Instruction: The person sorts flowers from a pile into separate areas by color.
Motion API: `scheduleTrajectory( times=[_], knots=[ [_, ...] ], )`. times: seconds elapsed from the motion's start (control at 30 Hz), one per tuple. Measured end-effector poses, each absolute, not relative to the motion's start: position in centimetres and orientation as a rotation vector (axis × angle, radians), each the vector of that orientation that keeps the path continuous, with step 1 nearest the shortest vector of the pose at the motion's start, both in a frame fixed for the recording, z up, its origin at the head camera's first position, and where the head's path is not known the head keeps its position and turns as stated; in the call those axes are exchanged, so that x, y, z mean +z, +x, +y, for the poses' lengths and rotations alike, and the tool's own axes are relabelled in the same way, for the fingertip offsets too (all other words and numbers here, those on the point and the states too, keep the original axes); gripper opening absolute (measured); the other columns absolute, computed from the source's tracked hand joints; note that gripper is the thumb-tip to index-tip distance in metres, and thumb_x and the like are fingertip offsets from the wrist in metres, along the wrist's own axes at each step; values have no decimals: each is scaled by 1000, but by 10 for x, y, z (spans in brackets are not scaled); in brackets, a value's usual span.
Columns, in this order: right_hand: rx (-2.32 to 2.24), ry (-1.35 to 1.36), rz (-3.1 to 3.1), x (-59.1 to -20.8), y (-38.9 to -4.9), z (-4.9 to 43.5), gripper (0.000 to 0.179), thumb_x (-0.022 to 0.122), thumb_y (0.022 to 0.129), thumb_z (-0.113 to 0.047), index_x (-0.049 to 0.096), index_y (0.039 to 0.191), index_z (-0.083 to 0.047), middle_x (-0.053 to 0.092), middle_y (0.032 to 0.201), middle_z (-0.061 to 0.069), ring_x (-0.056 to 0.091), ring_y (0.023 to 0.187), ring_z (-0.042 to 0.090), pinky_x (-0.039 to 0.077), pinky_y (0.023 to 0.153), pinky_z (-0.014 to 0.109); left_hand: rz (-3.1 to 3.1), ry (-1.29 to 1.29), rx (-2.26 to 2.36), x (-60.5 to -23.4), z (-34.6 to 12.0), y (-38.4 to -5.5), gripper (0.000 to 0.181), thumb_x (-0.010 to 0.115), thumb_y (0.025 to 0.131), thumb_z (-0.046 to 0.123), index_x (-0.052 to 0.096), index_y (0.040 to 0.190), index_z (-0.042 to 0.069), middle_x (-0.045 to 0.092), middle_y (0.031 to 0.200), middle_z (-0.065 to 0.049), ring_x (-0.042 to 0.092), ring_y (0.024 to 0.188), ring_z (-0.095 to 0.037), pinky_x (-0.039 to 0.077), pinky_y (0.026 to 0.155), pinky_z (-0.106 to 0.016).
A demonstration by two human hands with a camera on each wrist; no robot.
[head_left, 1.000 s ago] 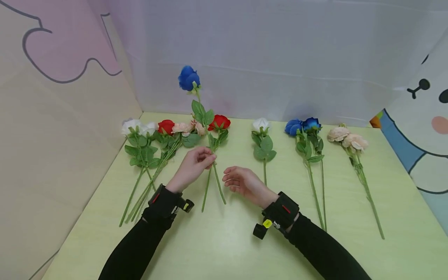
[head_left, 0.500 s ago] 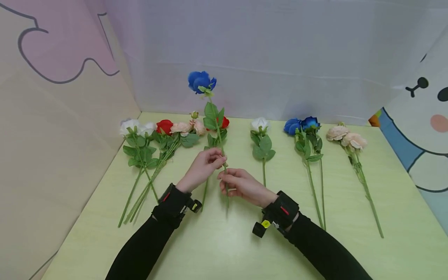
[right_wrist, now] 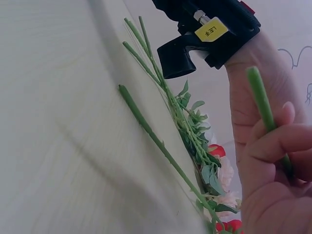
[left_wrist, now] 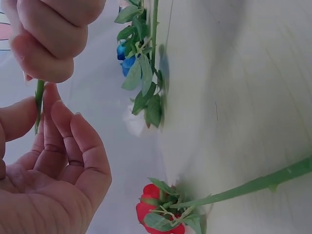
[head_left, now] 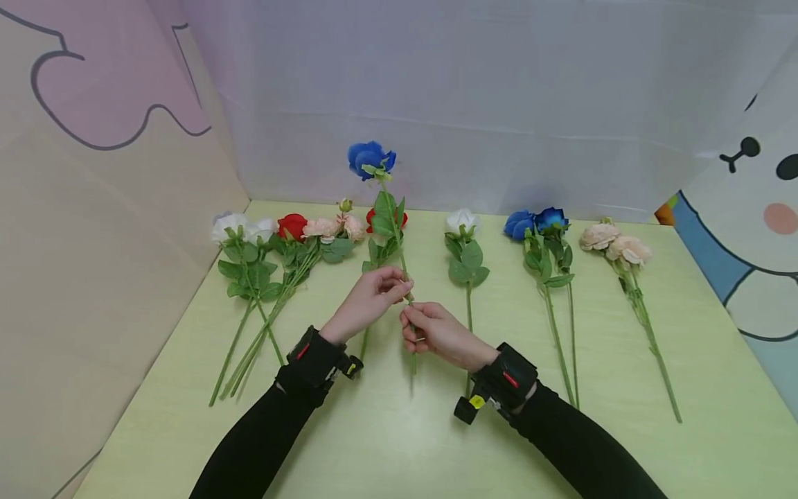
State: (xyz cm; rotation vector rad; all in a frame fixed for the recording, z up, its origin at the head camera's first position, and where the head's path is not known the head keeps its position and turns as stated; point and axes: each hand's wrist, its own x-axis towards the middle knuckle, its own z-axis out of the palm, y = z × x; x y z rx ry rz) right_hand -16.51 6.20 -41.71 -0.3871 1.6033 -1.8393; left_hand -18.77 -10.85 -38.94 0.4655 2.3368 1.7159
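Observation:
A blue rose (head_left: 370, 161) stands nearly upright above the table, its bloom tilted slightly left. My left hand (head_left: 374, 294) pinches its stem between thumb and fingertips, just under the leaves. Lower down, the fingers of my right hand (head_left: 439, 334) curl round the same stem, whose cut end (right_wrist: 259, 92) sticks out past them in the right wrist view. Behind the raised flower lies a red rose (left_wrist: 146, 207), partly hidden in the head view. To the right of it a white rose (head_left: 461, 220) lies on the table.
At the left lie white roses (head_left: 232, 223), another red rose (head_left: 291, 226) and pale pink flowers (head_left: 321, 228), stems crossing. Two blue roses (head_left: 551, 219) and pink flowers (head_left: 630, 250) lie at the right. A pale curtain (head_left: 474, 104) hangs behind the table (head_left: 399, 450).
My left hand has carried the blue rose rightward, and its bloom has come lower. My right hand, apart from the stem at first, has taken hold of its lower part.

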Motion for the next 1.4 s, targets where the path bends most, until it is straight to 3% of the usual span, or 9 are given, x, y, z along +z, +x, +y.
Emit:
scheduleTrajectory(
  times=[0.23, 0.37, 0.5, 0.8, 1.03, 1.4],
  knots=[
    [-1821, -383, 1654, -417, -165, 73, 30, 32, 106, -23, 45, 89, -1, 40, 68, 3, 40, 58, 13, 32, 54, 24, 2343, 470, 1713, -394, -108, -191, 29, 50, 99, 19, 56, 118, -3, 64, 96, -18, 60, 98, -36, 50, 87, -43],
    [-1823, -371, 1666, -418, -165, 85, 31, 32, 106, -23, 44, 88, -2, 41, 69, 4, 38, 58, 13, 29, 55, 27, 2457, 502, 1667, -410, -111, -199, 29, 50, 99, 28, 58, 118, 7, 67, 96, -12, 62, 94, -28, 49, 83, -41],
    [-1819, -359, 1695, -419, -165, 100, 33, 32, 106, -25, 43, 89, 1, 41, 69, 4, 38, 57, 13, 25, 55, 29, 2683, 538, 1532, -413, -112, -200, 26, 51, 99, 26, 59, 119, 11, 66, 101, -5, 61, 93, -17, 50, 80, -36],
    [-1815, -318, 1774, -419, -164, 139, 34, 34, 105, -28, 43, 89, 0, 41, 71, 3, 41, 59, 13, 27, 55, 28, 3014, 647, 1157, -416, -106, -200, 29, 52, 98, 19, 58, 122, 5, 62, 117, -8, 56, 108, -22, 45, 91, -38],
    [-1795, -323, 1855, -415, -160, 176, 36, 33, 105, -29, 40, 88, 2, 36, 72, 6, 37, 59, 15, 22, 59, 37, 3083, 749, 1008, -411, -98, -199, 27, 53, 96, 13, 59, 121, 5, 62, 116, -9, 55, 111, -25, 43, 94, -38],
    [-1726, -300, 2011, -405, -144, 236, 43, 30, 105, -34, 35, 92, 7, 31, 74, 11, 33, 61, 23, 23, 63, 43, 3075, 823, 983, -412, -94, -201, 27, 53, 96, 12, 58, 121, 5, 61, 116, -8, 54, 111, -24, 44, 93, -36]
  ],
)
